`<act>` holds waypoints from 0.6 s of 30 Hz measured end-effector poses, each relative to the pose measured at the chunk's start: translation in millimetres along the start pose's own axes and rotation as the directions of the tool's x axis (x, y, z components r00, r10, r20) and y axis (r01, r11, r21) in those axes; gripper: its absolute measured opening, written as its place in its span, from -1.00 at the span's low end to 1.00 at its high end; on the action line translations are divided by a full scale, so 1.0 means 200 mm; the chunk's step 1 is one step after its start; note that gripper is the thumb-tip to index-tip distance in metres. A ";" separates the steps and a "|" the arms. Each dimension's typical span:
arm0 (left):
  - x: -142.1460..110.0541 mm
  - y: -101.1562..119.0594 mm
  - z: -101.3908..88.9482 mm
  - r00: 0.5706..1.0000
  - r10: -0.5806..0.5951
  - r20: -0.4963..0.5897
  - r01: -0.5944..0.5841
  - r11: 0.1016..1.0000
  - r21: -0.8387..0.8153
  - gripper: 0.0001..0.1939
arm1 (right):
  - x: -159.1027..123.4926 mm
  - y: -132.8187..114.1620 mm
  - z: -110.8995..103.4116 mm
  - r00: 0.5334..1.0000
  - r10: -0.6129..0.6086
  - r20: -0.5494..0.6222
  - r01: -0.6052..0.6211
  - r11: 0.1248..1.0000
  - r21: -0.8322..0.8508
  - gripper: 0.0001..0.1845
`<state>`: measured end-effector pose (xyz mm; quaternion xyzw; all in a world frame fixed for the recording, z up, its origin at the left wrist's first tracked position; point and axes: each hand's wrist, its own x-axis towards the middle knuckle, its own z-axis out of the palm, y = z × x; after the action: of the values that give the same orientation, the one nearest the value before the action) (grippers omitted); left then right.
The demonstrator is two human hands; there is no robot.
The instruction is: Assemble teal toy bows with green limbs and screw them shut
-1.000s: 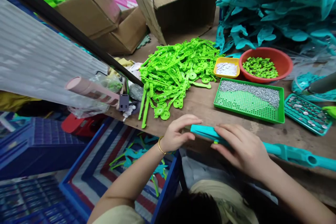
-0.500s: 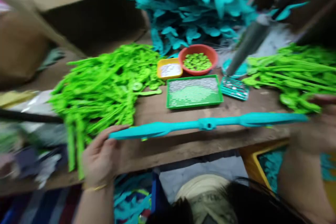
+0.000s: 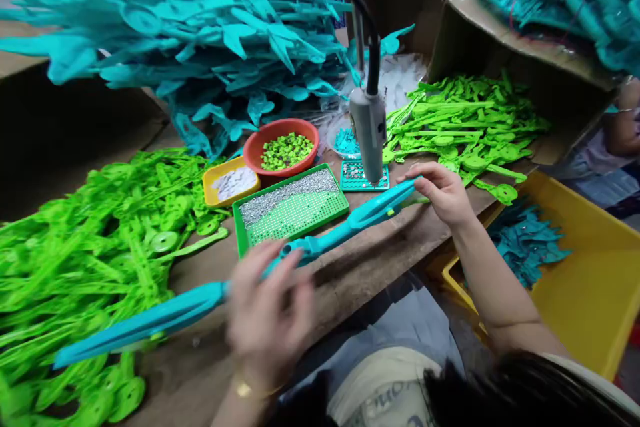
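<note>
The right hand pinches one end of a long teal piece above the near edge of the bench. The left hand, blurred, is at the piece's middle; its grip cannot be made out. The piece slants, its other end over a green pile at the bench's left end. In from the near edge lies a green tray of small metal pieces, with a yellow dish and a red bowl behind it. A grey tool hangs over a teal tray. Teal parts heap up toward the far edge.
</note>
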<state>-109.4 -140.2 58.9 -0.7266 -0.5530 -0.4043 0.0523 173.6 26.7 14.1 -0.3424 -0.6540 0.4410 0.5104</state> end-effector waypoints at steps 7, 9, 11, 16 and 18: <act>0.35 0.18 0.62 0.966 0.002 0.259 0.008 0.999 -0.037 -0.54 | -0.05 0.19 -0.16 0.988 0.089 0.127 -0.039 0.934 -0.355 -0.30; 0.40 0.18 0.60 0.976 -0.012 0.220 0.029 0.997 -0.078 -0.58 | -0.08 0.22 -0.18 0.989 0.099 0.107 -0.052 0.926 -0.374 -0.40; 0.44 0.18 0.52 0.990 0.028 0.136 -0.012 0.993 -0.120 -0.60 | -0.10 0.18 -0.17 0.992 0.055 0.113 -0.024 0.964 -0.264 -0.43; 0.54 0.17 0.31 0.968 0.033 0.247 -0.001 0.991 -0.130 -0.66 | -0.10 -0.06 -0.13 0.943 0.068 0.324 0.012 0.971 -0.241 -0.51; 0.58 0.14 0.26 0.922 -0.023 0.386 0.086 0.986 -0.146 -0.65 | -0.10 -0.13 -0.11 0.875 0.165 0.455 -0.070 0.974 -0.217 -0.48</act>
<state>-50.7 -35.6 108.3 -0.7777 -0.5382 -0.2992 -0.1264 199.4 4.4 32.4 -0.3127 -0.7757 0.4752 0.2731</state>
